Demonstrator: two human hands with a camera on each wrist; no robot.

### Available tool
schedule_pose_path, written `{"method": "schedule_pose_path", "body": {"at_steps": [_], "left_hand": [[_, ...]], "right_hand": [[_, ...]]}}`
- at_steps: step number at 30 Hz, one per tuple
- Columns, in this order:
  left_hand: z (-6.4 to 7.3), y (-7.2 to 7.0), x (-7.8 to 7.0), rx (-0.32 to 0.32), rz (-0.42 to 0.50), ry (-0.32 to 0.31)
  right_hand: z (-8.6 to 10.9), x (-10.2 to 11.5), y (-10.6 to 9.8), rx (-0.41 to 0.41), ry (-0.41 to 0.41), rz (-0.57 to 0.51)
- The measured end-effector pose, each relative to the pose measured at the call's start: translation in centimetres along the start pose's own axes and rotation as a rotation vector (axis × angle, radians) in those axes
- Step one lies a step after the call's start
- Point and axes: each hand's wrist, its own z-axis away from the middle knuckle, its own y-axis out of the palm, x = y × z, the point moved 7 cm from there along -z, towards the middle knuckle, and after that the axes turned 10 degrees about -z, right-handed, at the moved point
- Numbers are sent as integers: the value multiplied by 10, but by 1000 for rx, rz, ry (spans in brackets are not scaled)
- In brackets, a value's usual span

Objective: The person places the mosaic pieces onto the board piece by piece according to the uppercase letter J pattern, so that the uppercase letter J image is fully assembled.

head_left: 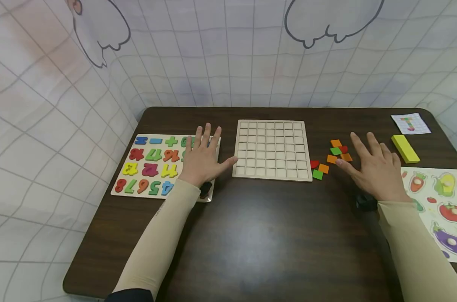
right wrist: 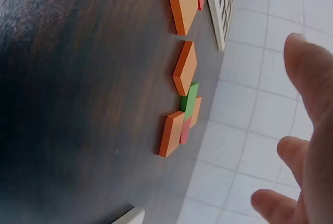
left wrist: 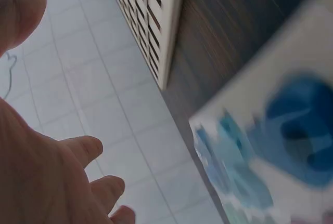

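Observation:
In the head view my left hand [head_left: 199, 163] is spread with straight fingers over the right side of a number puzzle board [head_left: 137, 191]; it holds nothing. My right hand [head_left: 381, 174], fingers also extended, hovers just right of a small group of orange, green and red tiles [head_left: 324, 168]. Between the hands lies a pale wooden grid board [head_left: 271, 178] with bare square cells. The right wrist view shows the orange tiles [right wrist: 184, 68] lying flat on the table, apart from my fingers. In the left wrist view a blue puzzle piece [left wrist: 291, 104] appears close by, blurred.
A yellow block [head_left: 405, 149] lies at the right, below a small pattern card [head_left: 411, 123] near the back corner. A fruit and vegetable puzzle board [head_left: 436, 205] reaches past the right edge. The dark table [head_left: 258, 235] meets a white grid-lined curtain [head_left: 220, 63] behind.

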Motion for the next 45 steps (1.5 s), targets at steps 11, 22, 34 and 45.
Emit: {"method": "schedule_pose_path", "body": {"at_steps": [11, 22, 34, 45], "left_hand": [[-11, 6, -44, 110, 47, 130], [-26, 26, -67, 314, 109, 193], [-40, 35, -55, 379, 191, 228], [-46, 35, -58, 365, 175, 248]], "right_hand": [[-6, -1, 6, 25, 31, 12], [-15, 10, 18, 45, -48, -12], [-25, 27, 28, 56, -139, 10], [-24, 28, 26, 43, -130, 48]]}}
